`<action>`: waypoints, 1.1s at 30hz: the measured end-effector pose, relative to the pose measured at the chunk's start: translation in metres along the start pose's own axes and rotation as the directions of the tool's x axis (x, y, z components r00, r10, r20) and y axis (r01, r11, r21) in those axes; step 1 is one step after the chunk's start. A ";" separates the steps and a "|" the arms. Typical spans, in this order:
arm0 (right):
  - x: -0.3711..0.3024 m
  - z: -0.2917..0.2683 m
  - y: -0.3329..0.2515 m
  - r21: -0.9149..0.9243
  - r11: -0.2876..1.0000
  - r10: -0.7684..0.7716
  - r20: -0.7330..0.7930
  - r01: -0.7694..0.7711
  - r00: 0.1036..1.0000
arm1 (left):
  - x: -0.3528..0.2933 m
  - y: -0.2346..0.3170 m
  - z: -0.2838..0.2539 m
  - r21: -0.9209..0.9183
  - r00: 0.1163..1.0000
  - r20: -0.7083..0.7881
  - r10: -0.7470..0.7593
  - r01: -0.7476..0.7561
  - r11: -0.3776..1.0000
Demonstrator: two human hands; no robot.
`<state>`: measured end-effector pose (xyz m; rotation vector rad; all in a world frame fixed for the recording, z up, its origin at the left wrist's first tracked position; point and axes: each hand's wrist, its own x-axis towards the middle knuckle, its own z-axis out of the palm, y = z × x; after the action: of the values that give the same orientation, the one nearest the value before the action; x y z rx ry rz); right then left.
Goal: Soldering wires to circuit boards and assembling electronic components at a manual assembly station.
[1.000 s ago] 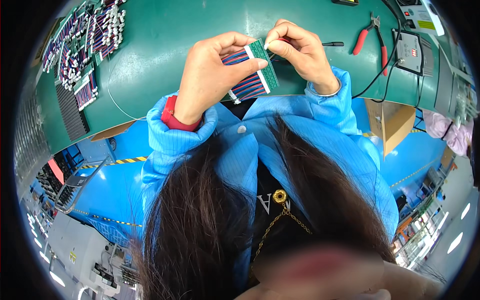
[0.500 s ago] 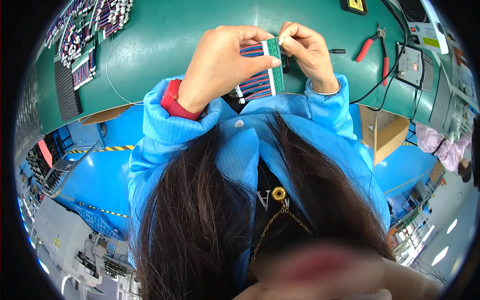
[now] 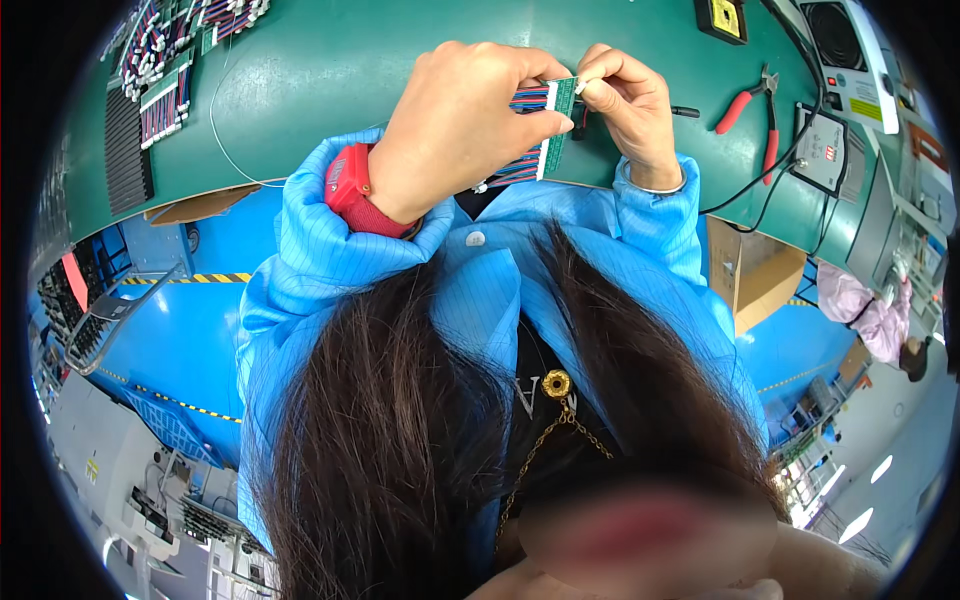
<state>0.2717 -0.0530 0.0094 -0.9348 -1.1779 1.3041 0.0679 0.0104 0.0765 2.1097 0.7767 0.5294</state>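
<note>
My left hand [image 3: 465,125] grips a green circuit board [image 3: 560,125] with a row of white connectors and red, blue and black wires, thumb on its face. The wires run back under my palm, partly hidden. At the board's upper right corner, my right hand [image 3: 630,105] pinches a small white piece [image 3: 581,87] between thumb and forefinger; it looks like a connector, and whether it touches the board I cannot tell. Both hands are held over the near edge of the green table [image 3: 330,75].
Wired boards [image 3: 168,100] lie in a pile at the far left, beside a dark ribbed strip [image 3: 126,150]. To the right are red-handled pliers [image 3: 755,110], a grey control box [image 3: 822,148] with black cables, and a white device [image 3: 850,65]. A cardboard box [image 3: 765,275] stands below the table edge.
The board and both hands have shifted slightly to the right. The board is turned more edge-on, and my left hand covers more of its wires. The right hand's pinch stays at the board's upper corner.
</note>
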 end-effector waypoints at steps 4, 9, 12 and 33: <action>-0.001 -0.001 0.001 0.002 0.999 -0.043 -0.018 0.043 0.999 | -0.002 0.004 0.000 0.008 1.000 -0.021 0.012 -0.012 1.000; -0.003 0.005 0.002 -0.021 0.995 -0.095 -0.068 0.093 0.993 | -0.003 0.005 0.000 0.028 1.000 -0.027 -0.007 0.008 1.000; -0.004 0.008 0.001 -0.056 0.992 -0.120 -0.093 0.115 0.988 | -0.004 0.007 0.000 0.055 0.999 -0.040 -0.002 0.005 0.998; -0.010 0.015 -0.009 -0.327 0.935 -0.211 -0.196 0.139 0.958 | -0.005 0.011 0.006 0.139 0.997 -0.063 0.049 -0.040 0.990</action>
<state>0.2604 -0.0657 0.0199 -1.1441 -1.2736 0.8545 0.0714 -0.0015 0.0810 2.2506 0.8257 0.5876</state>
